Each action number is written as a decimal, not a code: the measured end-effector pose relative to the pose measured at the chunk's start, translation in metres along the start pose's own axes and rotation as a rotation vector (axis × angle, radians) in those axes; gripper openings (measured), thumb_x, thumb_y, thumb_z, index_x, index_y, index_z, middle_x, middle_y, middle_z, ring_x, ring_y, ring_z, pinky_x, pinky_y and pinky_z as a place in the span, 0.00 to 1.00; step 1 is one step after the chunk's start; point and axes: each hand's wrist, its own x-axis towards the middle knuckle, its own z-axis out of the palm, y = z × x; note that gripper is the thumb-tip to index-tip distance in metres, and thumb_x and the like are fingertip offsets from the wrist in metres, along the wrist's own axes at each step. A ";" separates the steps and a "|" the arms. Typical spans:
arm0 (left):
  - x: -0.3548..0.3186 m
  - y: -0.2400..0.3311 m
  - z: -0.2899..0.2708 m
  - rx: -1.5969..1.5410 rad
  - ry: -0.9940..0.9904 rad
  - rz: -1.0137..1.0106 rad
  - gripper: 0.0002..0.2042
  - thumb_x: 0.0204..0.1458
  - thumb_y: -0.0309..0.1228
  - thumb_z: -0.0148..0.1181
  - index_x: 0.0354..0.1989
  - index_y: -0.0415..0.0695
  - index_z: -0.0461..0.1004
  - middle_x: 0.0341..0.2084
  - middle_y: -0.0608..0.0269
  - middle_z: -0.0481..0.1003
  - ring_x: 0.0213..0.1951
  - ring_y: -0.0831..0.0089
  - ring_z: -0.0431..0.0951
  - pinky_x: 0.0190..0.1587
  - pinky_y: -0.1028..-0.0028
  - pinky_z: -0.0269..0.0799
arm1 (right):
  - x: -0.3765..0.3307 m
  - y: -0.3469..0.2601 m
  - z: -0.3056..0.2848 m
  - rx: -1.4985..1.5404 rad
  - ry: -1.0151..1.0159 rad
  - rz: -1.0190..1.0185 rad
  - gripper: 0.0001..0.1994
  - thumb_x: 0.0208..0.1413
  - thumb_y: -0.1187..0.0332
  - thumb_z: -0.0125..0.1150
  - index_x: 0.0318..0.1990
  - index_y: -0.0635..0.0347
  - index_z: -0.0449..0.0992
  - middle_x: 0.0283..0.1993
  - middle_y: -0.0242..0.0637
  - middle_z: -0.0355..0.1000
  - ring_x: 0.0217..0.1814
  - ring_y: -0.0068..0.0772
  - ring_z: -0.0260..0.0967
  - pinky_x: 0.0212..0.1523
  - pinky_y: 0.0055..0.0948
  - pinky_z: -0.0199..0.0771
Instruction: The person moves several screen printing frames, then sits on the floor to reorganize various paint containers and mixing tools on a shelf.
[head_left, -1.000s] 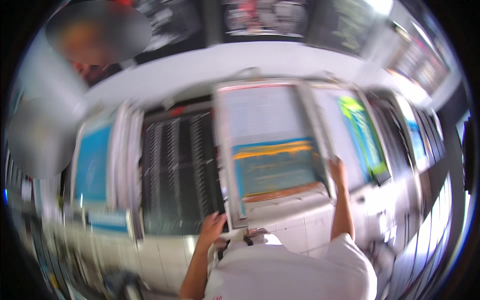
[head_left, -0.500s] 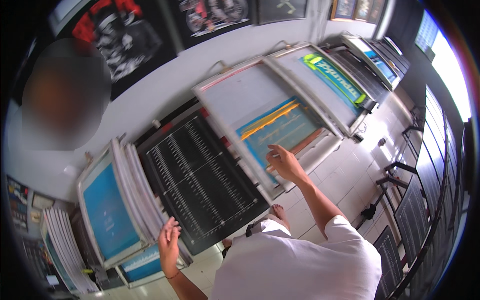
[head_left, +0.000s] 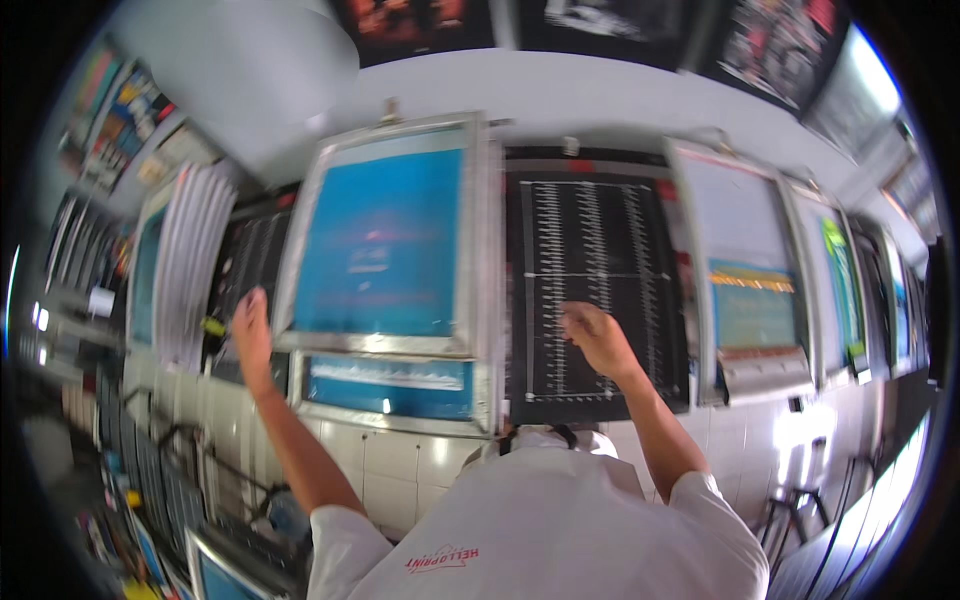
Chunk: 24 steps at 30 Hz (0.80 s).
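Observation:
My left hand [head_left: 254,335] is raised in front of the left edge of a framed printing screen [head_left: 380,250] with blue mesh. Its fingers stretch upward, somewhat blurred, and hold nothing I can see. Over a black printing board [head_left: 545,370] with white ruler-like marks hovers my right hand [head_left: 600,340], fingers loosely bent and apart, apparently bare. To its right a screen frame [head_left: 690,230] rests on the row, with a band of orange ink [head_left: 750,280] across its blue-green area and a brown strip [head_left: 762,355] near its front.
A second blue screen [head_left: 390,388] sits below the large one. Several upright frames [head_left: 195,265] stack at the left. A screen with green ink [head_left: 840,280] lies further right. Dark racks [head_left: 150,440] stand behind me at the left, over a tiled floor [head_left: 395,470].
My view has swung left along the row of boards. The right hand has gone from over the orange-inked screen to over the black board; the left is now by the blue screen's left edge.

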 end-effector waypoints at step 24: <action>0.044 -0.061 0.036 0.099 -0.167 -0.275 0.36 0.58 0.60 0.41 0.39 0.30 0.71 0.36 0.42 0.73 0.44 0.58 0.73 0.50 0.65 0.64 | 0.106 -0.031 0.155 0.480 0.428 0.340 0.24 0.63 0.59 0.48 0.56 0.73 0.65 0.52 0.46 0.69 0.54 0.34 0.66 0.55 0.33 0.64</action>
